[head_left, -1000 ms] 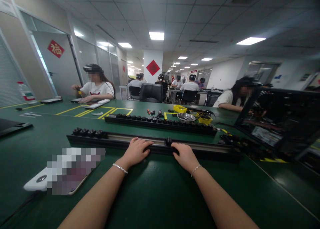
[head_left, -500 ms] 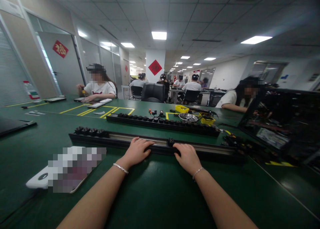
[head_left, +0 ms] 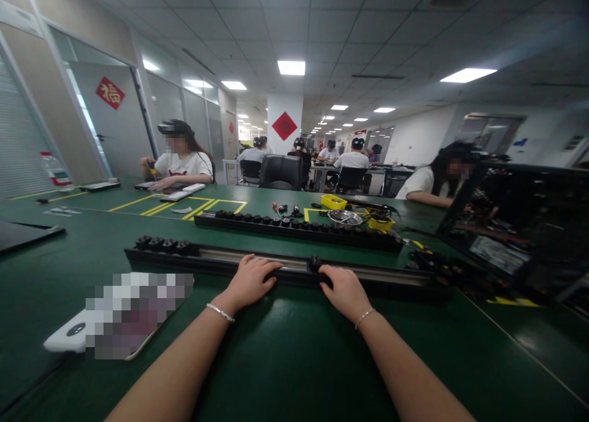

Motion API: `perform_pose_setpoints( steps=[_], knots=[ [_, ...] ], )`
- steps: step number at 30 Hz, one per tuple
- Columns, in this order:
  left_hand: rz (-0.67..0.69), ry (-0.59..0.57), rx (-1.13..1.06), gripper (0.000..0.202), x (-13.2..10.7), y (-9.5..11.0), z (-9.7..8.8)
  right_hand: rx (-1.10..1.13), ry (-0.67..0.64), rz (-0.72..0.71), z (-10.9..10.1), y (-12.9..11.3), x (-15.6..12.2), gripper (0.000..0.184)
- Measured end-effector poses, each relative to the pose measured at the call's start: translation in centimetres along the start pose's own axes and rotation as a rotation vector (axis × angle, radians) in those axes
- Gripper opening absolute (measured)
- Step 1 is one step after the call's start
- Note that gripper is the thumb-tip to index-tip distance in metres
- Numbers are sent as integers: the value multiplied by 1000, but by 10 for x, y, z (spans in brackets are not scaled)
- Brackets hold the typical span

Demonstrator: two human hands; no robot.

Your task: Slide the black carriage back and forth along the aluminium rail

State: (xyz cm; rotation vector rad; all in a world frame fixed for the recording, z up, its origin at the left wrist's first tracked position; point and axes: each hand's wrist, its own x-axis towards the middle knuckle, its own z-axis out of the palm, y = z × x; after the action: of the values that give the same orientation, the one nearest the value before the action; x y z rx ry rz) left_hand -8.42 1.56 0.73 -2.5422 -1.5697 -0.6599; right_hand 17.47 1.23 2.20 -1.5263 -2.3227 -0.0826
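A long black rail [head_left: 280, 267] with a pale inner channel lies across the table in front of me. My left hand [head_left: 253, 281] rests on its middle, fingers bent over the rail and thumb along the near side. To the right, my right hand [head_left: 344, 290] grips the rail the same way, its fingertips touching or just beside a small black block [head_left: 314, 263] in the channel. Several more black blocks [head_left: 162, 244] sit at the rail's left end. The undersides of both hands are hidden.
Behind lies a second black rail [head_left: 294, 227] filled with blocks. Further back are a metal dish [head_left: 345, 218] and a yellow bin [head_left: 334, 202]. A white phone-like device [head_left: 67, 337] lies left, a dark monitor-like panel [head_left: 506, 226] stands right. Co-workers sit across the table.
Both hands keep nearly the same place on the rail, and the small block stays by my right fingertips. The whole view has shifted very slightly.
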Motion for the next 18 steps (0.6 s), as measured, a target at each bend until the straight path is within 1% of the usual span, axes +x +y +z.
perform_pose_setpoints(
  steps=[11, 18],
  knots=[
    [-3, -9, 18, 35, 0, 0, -1, 54, 45, -14, 4, 3, 0, 23],
    [-2, 2, 11, 34, 0, 0, -1, 52, 38, -16, 2, 3, 0, 23]
  ],
)
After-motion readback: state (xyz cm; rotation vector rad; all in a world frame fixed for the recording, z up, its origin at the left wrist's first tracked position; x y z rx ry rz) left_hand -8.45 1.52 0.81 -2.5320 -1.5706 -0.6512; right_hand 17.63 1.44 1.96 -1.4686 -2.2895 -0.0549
